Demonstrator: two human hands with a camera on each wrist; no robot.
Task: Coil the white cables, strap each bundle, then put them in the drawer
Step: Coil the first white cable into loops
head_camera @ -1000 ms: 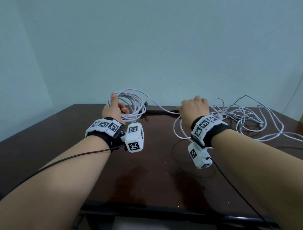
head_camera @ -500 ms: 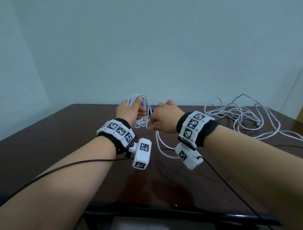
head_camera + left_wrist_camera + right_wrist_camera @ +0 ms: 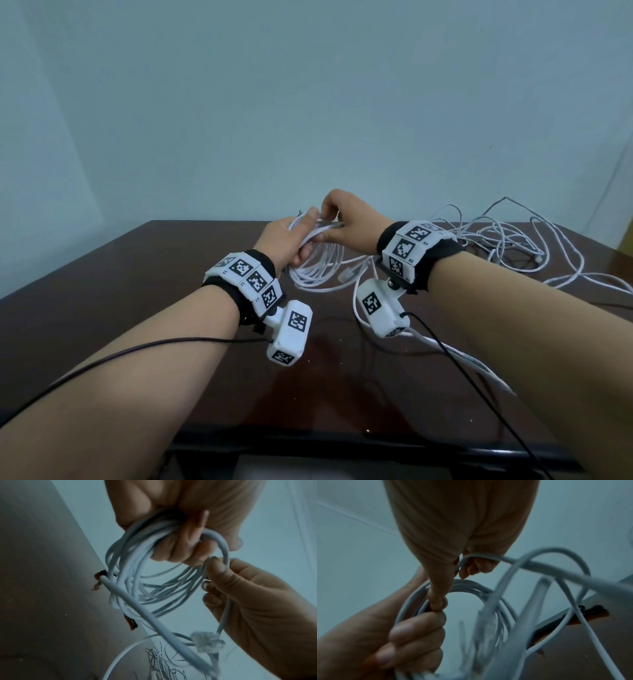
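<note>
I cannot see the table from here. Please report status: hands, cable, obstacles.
Left hand grips white coil. Right hand pinches its strand. Loose cable tangle on table, right side. No strap on coil.

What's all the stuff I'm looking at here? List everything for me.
Coiled cable: one bundle, white, held up over the table between both hands.
Cable plug: one, clear, dangling below the coil.
Loose cables: a tangle, count unclear, white, far right of the table.
Straps: dark with orange-brown, count unclear, on the table behind the coil.
Table: one, dark brown, glossy.
Wall: pale blue-grey, behind the table.
Wrist cameras: two, white with black markers, on black bands.
Left hand: grips the coil.
Right hand: pinches a cable strand at the coil's top.
</note>
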